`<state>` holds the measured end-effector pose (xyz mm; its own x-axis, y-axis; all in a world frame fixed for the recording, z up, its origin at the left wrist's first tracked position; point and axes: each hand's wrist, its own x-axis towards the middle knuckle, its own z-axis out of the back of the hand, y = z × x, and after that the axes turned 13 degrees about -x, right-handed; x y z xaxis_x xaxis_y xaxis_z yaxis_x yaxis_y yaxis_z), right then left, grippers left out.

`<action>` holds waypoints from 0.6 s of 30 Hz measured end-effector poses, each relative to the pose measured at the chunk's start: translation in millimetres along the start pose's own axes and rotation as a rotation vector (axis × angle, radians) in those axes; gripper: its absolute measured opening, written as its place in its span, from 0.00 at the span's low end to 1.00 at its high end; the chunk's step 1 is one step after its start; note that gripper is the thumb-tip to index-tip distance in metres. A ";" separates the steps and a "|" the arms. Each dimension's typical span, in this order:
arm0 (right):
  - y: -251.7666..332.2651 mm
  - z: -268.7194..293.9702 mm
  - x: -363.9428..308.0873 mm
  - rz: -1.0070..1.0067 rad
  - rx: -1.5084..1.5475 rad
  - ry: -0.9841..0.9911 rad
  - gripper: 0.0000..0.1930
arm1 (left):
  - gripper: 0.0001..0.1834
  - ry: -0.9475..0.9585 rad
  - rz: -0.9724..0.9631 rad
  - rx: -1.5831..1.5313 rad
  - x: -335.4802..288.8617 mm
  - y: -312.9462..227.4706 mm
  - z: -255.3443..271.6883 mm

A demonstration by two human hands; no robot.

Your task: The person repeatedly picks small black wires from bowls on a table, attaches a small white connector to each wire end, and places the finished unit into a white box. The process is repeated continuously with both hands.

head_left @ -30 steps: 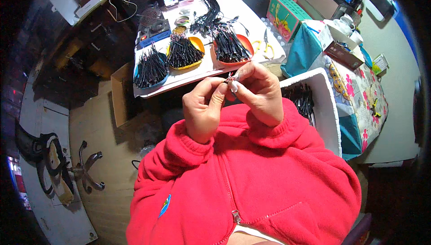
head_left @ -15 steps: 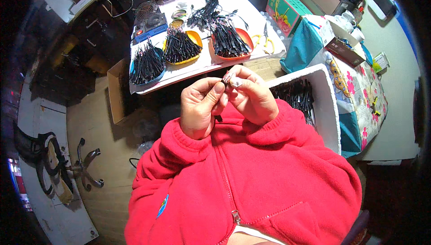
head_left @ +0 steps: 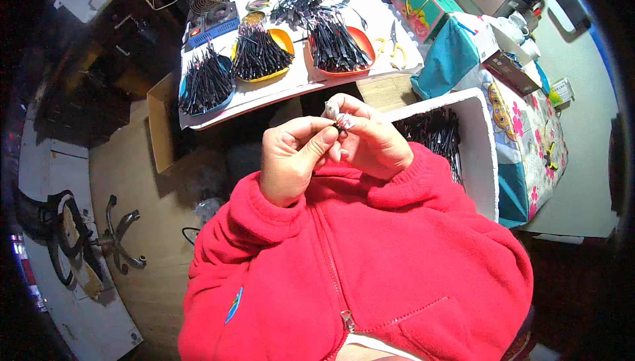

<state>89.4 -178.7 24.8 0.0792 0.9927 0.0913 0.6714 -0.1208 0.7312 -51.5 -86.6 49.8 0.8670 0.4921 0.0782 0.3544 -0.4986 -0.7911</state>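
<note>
Here I pinch a small clip (head_left: 343, 123) between both hands, left hand (head_left: 296, 157) and right hand (head_left: 372, 141) closed on it, just short of the counter (head_left: 264, 90), close for sight.

Our two hands meet in front of our chest, left hand (head_left: 291, 156) touching right hand (head_left: 370, 143), a small part (head_left: 342, 123) pinched between them. Beyond them stands the table (head_left: 291, 86) bearing three trays (head_left: 334, 47) of cable pieces side by side. To our right sits an open box (head_left: 479, 149) holding more.
</note>
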 end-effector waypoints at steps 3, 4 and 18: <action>-6.1 7.2 3.9 -0.005 -0.170 -0.074 0.10 | 0.06 -0.060 0.056 0.041 4.9 -0.7 7.6; -4.5 10.0 6.9 0.002 -0.265 -0.123 0.10 | 0.06 -0.075 0.060 0.037 6.9 -0.6 9.9; 14.3 20.6 14.5 0.453 -1.556 -0.448 0.08 | 0.06 -0.086 0.154 0.183 13.0 -2.2 23.1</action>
<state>115.3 -166.0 22.7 0.4214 0.7690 0.4806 -0.7573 0.0068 0.6531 -49.1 -62.6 38.6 0.8699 0.4835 -0.0976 0.1445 -0.4392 -0.8867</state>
